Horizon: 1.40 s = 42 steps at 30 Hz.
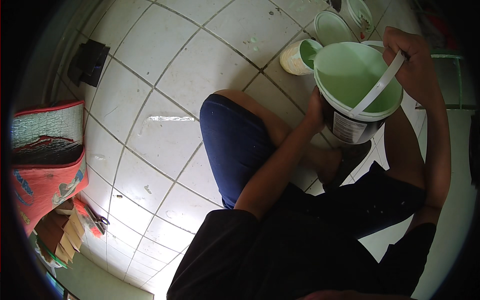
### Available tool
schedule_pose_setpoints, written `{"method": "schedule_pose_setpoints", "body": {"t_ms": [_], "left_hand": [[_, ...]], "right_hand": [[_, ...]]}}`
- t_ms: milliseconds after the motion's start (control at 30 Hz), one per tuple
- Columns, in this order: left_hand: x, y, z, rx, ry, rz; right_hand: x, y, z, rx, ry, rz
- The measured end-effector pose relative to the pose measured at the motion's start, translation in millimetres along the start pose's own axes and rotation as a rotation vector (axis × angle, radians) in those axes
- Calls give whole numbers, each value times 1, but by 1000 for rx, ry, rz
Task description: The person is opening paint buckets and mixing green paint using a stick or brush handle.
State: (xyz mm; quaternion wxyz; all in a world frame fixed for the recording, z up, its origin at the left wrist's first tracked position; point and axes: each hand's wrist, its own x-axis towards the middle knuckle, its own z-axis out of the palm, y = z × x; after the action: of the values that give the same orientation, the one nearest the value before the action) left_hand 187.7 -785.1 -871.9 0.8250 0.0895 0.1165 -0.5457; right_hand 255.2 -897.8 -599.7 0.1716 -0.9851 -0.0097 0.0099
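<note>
A large dark paint bucket (345, 129) with a white rim, its inside coated pale green, is tilted in front of me at the upper right. My right hand (407, 57) is closed round its white handle (377, 90). Against the bucket's left side presses my left hand (315, 109); its fingers are partly hidden by the bucket. Just beyond, a smaller cream container (291, 60) with green paint inside leans at the bucket's rim; I cannot tell whether they touch. A round pale green lid (332, 27) lies behind it.
Another green-smeared round piece (360, 14) lies at the far right. On the left are a red foil-lined bag (50, 170), scissors (102, 220), brown cardboard (67, 232) and a black object (89, 62). A shiny strip (171, 119) lies on the tiled floor (215, 60).
</note>
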Motion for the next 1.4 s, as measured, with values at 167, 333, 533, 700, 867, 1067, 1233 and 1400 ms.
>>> {"method": "schedule_pose_setpoints", "body": {"t_ms": [167,333,533,700,867,1067,1233,1400], "left_hand": [[-1,-1,-1,13,13,-6],[1,-1,-3,-7,19,-29],[0,-1,-3,-1,33,-41],[1,-1,-4,-17,22,-47],[-2,1,1,-14,85,-56],[-2,0,-2,15,61,-48],[1,-2,-3,-36,35,-48],[1,-2,-1,-36,56,-27]], "right_hand": [[-1,-1,0,1,3,-2],[0,-2,1,10,6,0],[0,-2,1,31,3,8],[0,-2,1,13,9,-9],[0,-3,1,6,6,2],[1,-3,0,17,-1,-2],[0,-3,0,14,1,0],[0,-3,1,24,8,13]]}}
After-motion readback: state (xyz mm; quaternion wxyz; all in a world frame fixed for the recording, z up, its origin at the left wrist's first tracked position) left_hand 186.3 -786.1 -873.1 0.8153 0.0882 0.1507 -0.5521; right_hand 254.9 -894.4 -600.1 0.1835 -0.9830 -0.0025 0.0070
